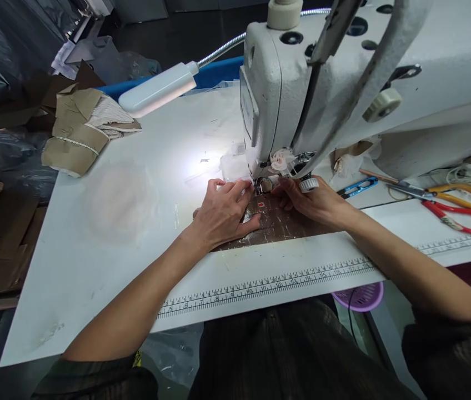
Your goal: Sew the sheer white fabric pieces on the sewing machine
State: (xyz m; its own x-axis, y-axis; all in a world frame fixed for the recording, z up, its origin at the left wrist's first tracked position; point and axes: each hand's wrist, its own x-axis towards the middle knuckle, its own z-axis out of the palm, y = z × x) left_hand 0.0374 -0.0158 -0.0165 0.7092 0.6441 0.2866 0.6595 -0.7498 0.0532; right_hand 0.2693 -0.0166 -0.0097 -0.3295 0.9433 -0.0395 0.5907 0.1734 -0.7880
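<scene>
A white sewing machine (262, 100) stands over the table, and both hands are at the foot of its head. My left hand (229, 211) lies palm down just left of the needle area, thumb spread away, on a brown, tape-covered bed (277, 228). To the right of the presser foot (264, 186), my right hand (312, 203) has its fingers curled together. Whatever lies between those fingers is hidden. Behind the left fingertips is a pale, translucent piece (235, 165). A small red sticker (261, 205) marks the bed.
A lamp (158, 88) lights the white table (123, 266). A tied bundle in brown paper (77, 133) sits at the back left. Orange-and-red-handled scissors (456, 205) and blue thread snips (358, 187) lie at right. A ruler strip (269, 286) runs along the front edge.
</scene>
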